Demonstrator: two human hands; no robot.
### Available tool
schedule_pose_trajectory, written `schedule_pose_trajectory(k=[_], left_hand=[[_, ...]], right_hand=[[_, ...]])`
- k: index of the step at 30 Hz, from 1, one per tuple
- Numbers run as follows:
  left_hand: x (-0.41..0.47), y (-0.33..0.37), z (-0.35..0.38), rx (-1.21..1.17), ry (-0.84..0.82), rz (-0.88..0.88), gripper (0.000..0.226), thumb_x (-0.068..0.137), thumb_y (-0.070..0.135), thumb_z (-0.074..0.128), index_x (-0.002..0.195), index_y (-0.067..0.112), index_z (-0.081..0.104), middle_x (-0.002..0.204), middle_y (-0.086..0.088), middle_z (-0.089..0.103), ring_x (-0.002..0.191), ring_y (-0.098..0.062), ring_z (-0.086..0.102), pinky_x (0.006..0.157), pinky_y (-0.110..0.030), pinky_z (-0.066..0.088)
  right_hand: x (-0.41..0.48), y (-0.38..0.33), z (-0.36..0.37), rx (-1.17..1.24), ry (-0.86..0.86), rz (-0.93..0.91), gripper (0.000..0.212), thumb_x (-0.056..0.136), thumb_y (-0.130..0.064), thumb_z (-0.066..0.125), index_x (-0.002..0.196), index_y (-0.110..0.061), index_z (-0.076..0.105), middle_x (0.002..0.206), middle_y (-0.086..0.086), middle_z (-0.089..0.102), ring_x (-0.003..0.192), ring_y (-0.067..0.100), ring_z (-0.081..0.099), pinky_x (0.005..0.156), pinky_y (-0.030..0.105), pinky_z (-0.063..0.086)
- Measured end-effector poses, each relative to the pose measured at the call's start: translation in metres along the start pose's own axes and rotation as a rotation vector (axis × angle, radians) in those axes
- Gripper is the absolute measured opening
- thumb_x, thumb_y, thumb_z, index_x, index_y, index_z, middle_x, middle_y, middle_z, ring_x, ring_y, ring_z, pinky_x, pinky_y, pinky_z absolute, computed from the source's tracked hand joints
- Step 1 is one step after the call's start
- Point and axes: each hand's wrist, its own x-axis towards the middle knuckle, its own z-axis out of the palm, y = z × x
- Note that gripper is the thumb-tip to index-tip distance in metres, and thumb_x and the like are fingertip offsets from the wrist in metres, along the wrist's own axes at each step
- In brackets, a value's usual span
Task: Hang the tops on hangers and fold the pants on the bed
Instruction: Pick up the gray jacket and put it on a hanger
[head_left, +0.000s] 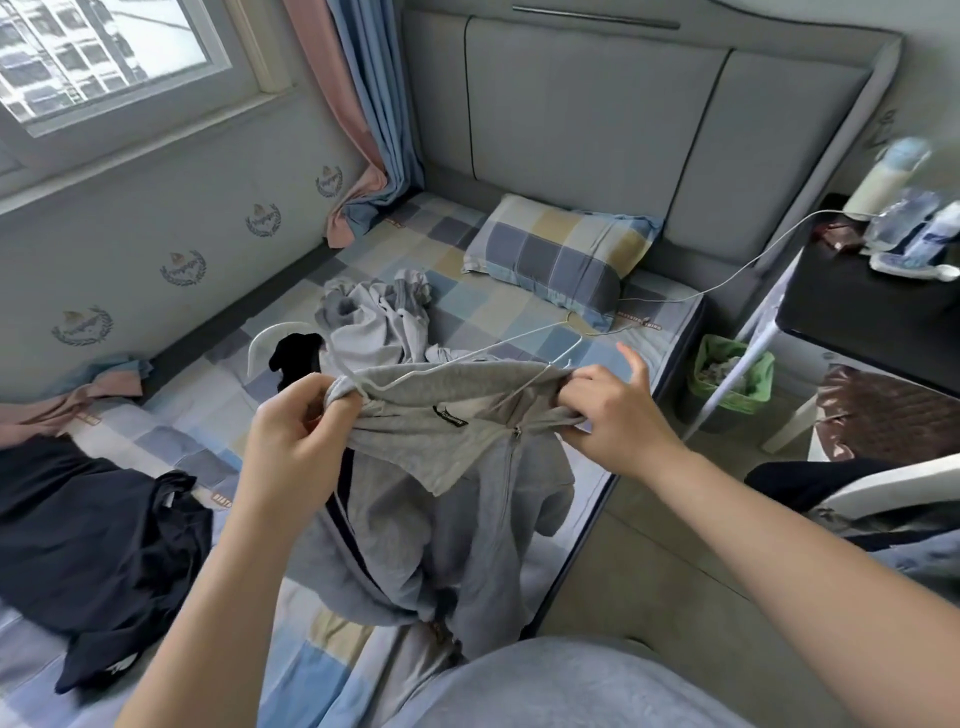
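1. Two hands hold the grey zip hoodie (441, 519) up over the bed (493, 306): the left hand (291, 415) pinches bunched cloth at one side of the neck, and the right hand (613, 410) grips the other side, forefinger lifted
2. It looks soft, limp and fairly light, so it sags and would likely slip off a narrow hanger
3. The best hold seems to be the neck seam near each shoulder, clear of the loose drawstring (395, 382)
4. A white hanger (262, 340) lies on the bed beyond it
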Motion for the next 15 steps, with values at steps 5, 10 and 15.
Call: schedule_pose_trajectory(k=[5, 10, 15], left_hand=[[-0.004, 0.000, -0.011, 0.009, -0.010, -0.038, 0.042, 0.086, 0.037, 0.055, 0.064, 0.002, 0.043, 0.054, 0.006, 0.031, 0.053, -0.011, 0.028, 0.048, -0.027, 0.022], [-0.009, 0.003, -0.020, -0.203, -0.063, -0.072, 0.041, 0.080, 0.039, 0.062, 0.061, 0.005, 0.049, 0.058, -0.006, 0.034, 0.057, -0.020, 0.028, 0.052, -0.037, 0.020], [-0.010, 0.005, -0.026, -0.354, -0.034, -0.134, 0.029, 0.074, 0.037, 0.065, 0.057, 0.016, 0.058, 0.061, -0.006, 0.040, 0.064, -0.024, 0.031, 0.056, -0.035, 0.025]], right_hand=[[0.014, 0.014, -0.018, -0.022, 0.072, -0.025, 0.020, 0.081, -0.035, 0.077, 0.072, -0.021, 0.065, 0.080, -0.011, 0.069, 0.114, 0.028, 0.062, 0.111, 0.067, 0.017], [0.025, 0.014, -0.032, 0.012, 0.048, -0.005, 0.018, 0.079, -0.034, 0.082, 0.077, -0.021, 0.069, 0.088, -0.009, 0.070, 0.118, 0.027, 0.061, 0.111, 0.063, 0.018], [0.032, 0.014, -0.042, 0.077, 0.073, -0.004, 0.019, 0.079, -0.033, 0.084, 0.080, -0.021, 0.070, 0.092, -0.007, 0.068, 0.115, 0.023, 0.062, 0.107, 0.056, 0.027]])
